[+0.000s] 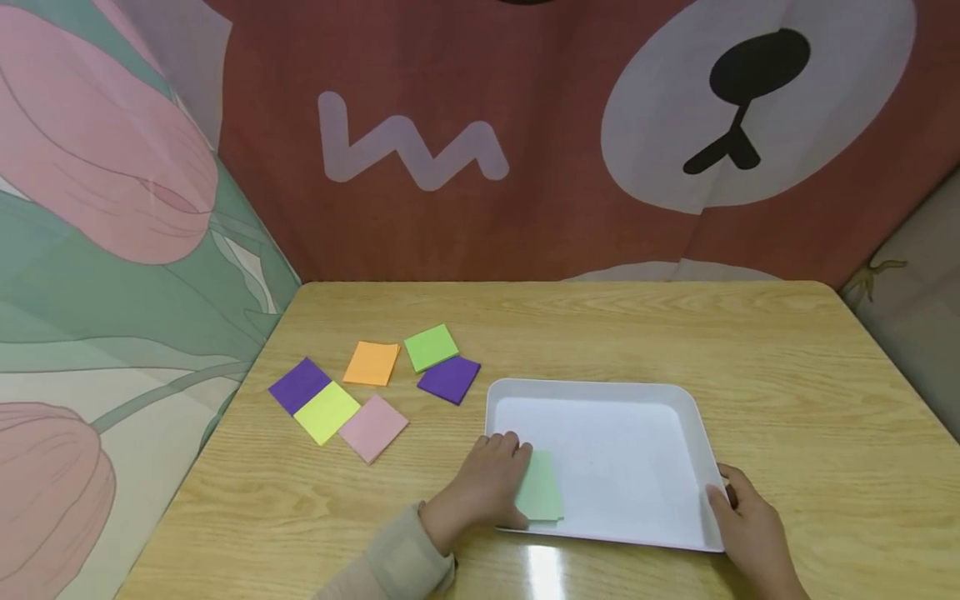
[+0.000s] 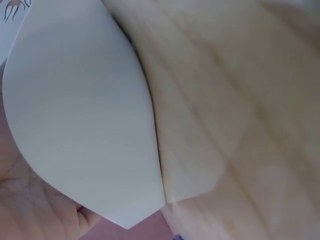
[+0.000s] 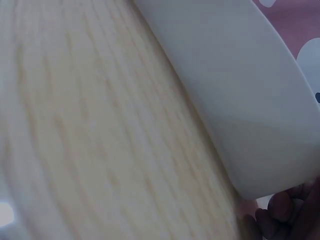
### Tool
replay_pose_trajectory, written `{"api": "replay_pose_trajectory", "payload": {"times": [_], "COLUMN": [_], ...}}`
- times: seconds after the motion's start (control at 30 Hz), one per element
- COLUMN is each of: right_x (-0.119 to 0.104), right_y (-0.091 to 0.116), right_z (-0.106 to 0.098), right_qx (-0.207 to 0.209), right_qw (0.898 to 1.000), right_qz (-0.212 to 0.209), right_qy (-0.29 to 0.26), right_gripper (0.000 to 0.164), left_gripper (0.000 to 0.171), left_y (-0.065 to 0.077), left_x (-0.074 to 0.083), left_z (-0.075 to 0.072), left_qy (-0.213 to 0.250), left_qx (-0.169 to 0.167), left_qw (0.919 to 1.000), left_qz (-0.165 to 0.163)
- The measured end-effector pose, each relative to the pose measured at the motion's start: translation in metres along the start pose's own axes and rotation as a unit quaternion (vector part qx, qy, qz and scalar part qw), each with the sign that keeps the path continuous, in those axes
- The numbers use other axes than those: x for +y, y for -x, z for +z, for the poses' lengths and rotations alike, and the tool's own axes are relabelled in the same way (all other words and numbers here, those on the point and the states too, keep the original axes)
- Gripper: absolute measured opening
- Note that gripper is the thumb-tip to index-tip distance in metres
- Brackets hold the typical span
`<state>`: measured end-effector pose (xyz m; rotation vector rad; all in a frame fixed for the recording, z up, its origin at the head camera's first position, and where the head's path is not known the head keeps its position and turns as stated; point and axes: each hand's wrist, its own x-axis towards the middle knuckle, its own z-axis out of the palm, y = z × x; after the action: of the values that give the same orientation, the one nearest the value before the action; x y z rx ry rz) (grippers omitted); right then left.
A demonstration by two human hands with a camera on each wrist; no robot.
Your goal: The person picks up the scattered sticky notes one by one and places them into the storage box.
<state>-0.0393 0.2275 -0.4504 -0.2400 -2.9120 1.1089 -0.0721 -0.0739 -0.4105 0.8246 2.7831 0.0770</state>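
A white rectangular tray (image 1: 615,467) lies on the wooden table. My left hand (image 1: 491,479) reaches over its left wall and holds a light green sticky-note pad (image 1: 542,487) at the near left corner, fingers toward the pad's far edge and thumb toward its near edge. At the right wall my right hand (image 1: 750,525) grips the tray, thumb inside the rim and fingers outside. In the left wrist view the tray's outer wall (image 2: 85,115) covers most of the left palm (image 2: 30,205). The right wrist view has fingers (image 3: 282,207) by the tray's corner.
Left of the tray lie several square pads: orange (image 1: 372,363), bright green (image 1: 431,347), purple (image 1: 450,380), another purple (image 1: 300,386), yellow (image 1: 327,412) and pink (image 1: 373,427). A printed bear curtain (image 1: 450,225) hangs behind the table (image 1: 585,333), and a floral one (image 1: 135,333) on the left.
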Motion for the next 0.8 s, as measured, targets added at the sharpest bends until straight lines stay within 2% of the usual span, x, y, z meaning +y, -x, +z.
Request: {"api": "replay_pose_trajectory", "payload": {"times": [0.33,0.57,0.8], "right_x": [0.000,0.000,0.000], "right_y": [-0.001,-0.001,-0.002], "right_z": [0.000,-0.001,-0.001], "right_qx": [-0.005,-0.017,-0.024], "right_qw": [1.000,1.000,0.999], "right_qz": [0.009,0.024,0.034], "right_qy": [-0.002,-0.001,-0.002], "right_gripper": [0.028,0.030,0.031], "left_gripper": [0.095,0.081,0.071], "left_y": [0.001,0.004,0.014], "left_x": [0.000,-0.005,-0.020], "left_z": [-0.002,-0.009,-0.015], "left_qy": [0.044,0.057,0.097], "left_qx": [-0.006,0.016,0.036], "left_qw": [0.9989,0.9981,0.9933], "left_qz": [-0.012,-0.015,-0.052]}}
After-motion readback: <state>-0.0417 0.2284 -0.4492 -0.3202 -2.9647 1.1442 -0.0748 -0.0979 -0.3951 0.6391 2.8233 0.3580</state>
